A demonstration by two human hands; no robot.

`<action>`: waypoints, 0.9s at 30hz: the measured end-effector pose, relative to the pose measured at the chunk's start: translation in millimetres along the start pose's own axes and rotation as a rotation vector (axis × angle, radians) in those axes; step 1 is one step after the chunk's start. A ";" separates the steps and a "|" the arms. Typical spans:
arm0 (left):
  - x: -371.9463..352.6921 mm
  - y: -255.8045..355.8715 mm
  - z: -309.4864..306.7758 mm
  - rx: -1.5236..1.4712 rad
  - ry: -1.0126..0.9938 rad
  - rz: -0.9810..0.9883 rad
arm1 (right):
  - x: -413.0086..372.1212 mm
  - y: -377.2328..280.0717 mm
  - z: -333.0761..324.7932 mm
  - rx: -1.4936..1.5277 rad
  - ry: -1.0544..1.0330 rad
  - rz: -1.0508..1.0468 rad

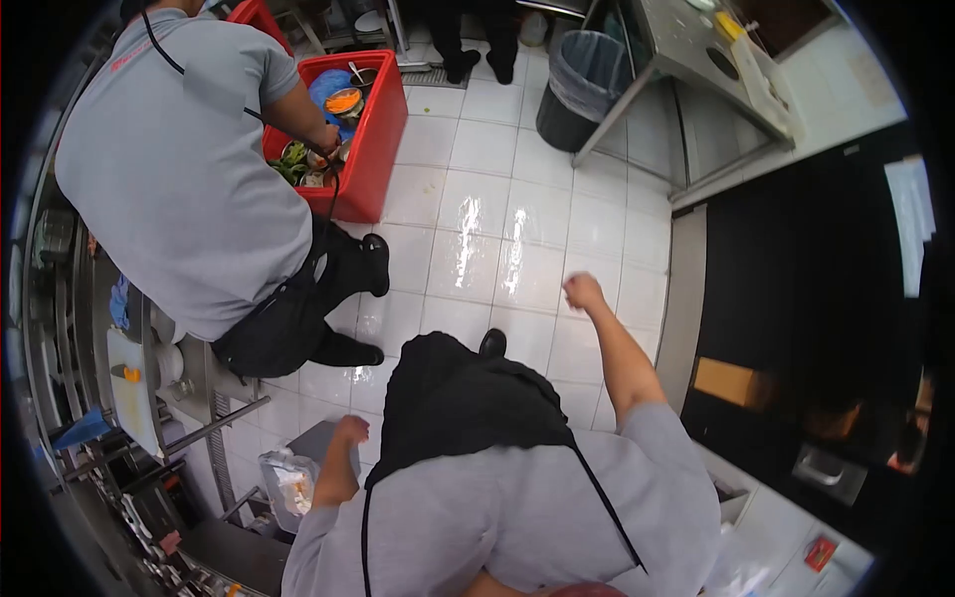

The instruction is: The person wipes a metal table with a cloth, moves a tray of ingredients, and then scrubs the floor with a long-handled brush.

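My left hand (351,430) hangs low beside my black apron (468,398), close to a clear plastic container (288,488) with pale pieces in it. Its fingers are curled, but too small and soft to tell whether they hold anything. Out over the white tiled floor (477,199), my right hand (583,292) is raised at the end of my bent arm. Its fingers look folded in and blurred, and no object shows in them. Neither hand visibly touches anything.
A co-worker (189,159) at the left leans over a red bin (383,149) holding bowls and greens. A lined trash bin (587,85) stands by a steel table (686,50). Dark cabinets (796,289) line the right; shelves with a cutting board (134,393) line the left.
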State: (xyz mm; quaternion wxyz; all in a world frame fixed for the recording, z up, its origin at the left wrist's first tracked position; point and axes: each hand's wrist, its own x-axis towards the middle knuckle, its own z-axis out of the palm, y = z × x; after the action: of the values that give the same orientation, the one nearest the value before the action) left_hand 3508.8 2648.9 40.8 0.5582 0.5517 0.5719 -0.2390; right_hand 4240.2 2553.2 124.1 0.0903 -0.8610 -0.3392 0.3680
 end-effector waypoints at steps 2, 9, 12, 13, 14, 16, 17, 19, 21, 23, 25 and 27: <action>-6.5 21.7 14.2 0.710 -0.070 0.451 | 60.1 -79.6 -60.1 0.133 0.065 -0.054; 2.4 151.4 54.5 0.296 0.048 0.075 | 198.8 -290.8 -119.6 0.120 -0.058 -0.338; 47.7 207.4 49.1 0.038 0.124 0.041 | 243.9 -318.2 -105.6 0.012 -0.170 -0.427; 57.9 228.6 42.7 -0.002 0.138 0.051 | 248.4 -331.9 -113.6 -0.030 -0.241 -0.367; 71.1 247.2 36.3 -0.042 0.152 0.059 | 251.0 -346.2 -124.6 -0.068 -0.317 -0.304; 93.3 285.1 17.0 -0.108 0.204 0.088 | 286.9 -370.4 -144.7 -0.033 -0.315 -0.319; 104.0 301.1 6.8 -0.135 0.234 0.106 | 302.9 -385.5 -158.2 0.004 -0.284 -0.328; 122.8 330.6 -14.9 -0.192 0.297 0.140 | 352.1 -408.7 -182.0 0.082 -0.229 -0.374; 137.4 356.7 -37.8 -0.244 0.351 0.153 | 402.6 -446.8 -216.8 0.133 -0.155 -0.468; 137.5 384.6 -61.8 -0.326 0.370 0.114 | 458.2 -494.9 -256.0 0.160 -0.069 -0.567; 132.1 413.4 -80.5 -0.434 0.369 0.053 | 531.3 -549.8 -292.3 0.134 0.006 -0.705; 106.5 463.6 -91.1 -0.553 0.525 0.087 | 609.9 -614.0 -324.6 0.086 0.131 -0.742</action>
State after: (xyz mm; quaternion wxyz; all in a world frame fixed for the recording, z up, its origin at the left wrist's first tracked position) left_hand 3915.5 2897.2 127.5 0.5302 0.4463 0.7143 0.0976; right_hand 4452.3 3443.3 255.1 0.2750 -0.6966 -0.6058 0.2683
